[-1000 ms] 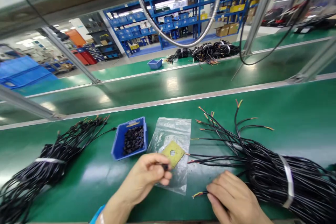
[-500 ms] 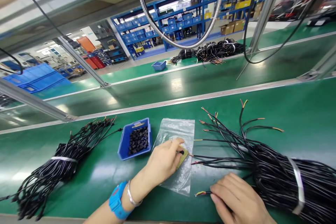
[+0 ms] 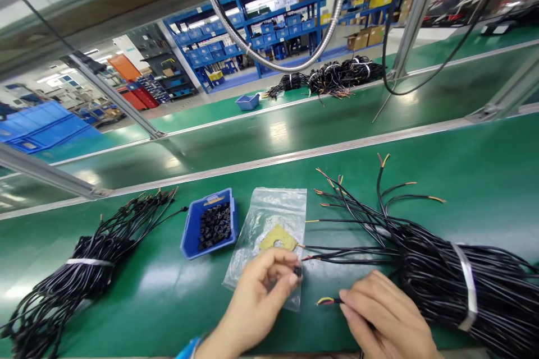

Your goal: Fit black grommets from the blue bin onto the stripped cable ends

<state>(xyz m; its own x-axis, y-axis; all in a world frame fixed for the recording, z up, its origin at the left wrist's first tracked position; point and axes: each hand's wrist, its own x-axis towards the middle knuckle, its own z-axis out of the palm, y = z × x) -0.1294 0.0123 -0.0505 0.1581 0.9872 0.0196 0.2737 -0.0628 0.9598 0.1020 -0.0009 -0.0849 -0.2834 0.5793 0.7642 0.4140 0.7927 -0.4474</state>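
Green worktop (image 3: pixel 147 303) underlies everything. The left hand (image 3: pixel 259 300) pinches a small black part (image 3: pixel 297 271); the right hand (image 3: pixel 387 314), fingers closed, grips a cable end (image 3: pixel 330 300). Farther out: yellow pad (image 3: pixel 275 234) on a clear bag (image 3: pixel 280 202), blue bin (image 3: pixel 186 238) left, cable bundle (image 3: pixel 440 272) right. Apparently readying part and end; next calls for steady alignment.

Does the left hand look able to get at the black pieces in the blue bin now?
Probably yes: the black pieces lie uncovered in the blue bin, with only the clear plastic bag and green tabletop between it and the left hand. That hand, though, holds a small black part.
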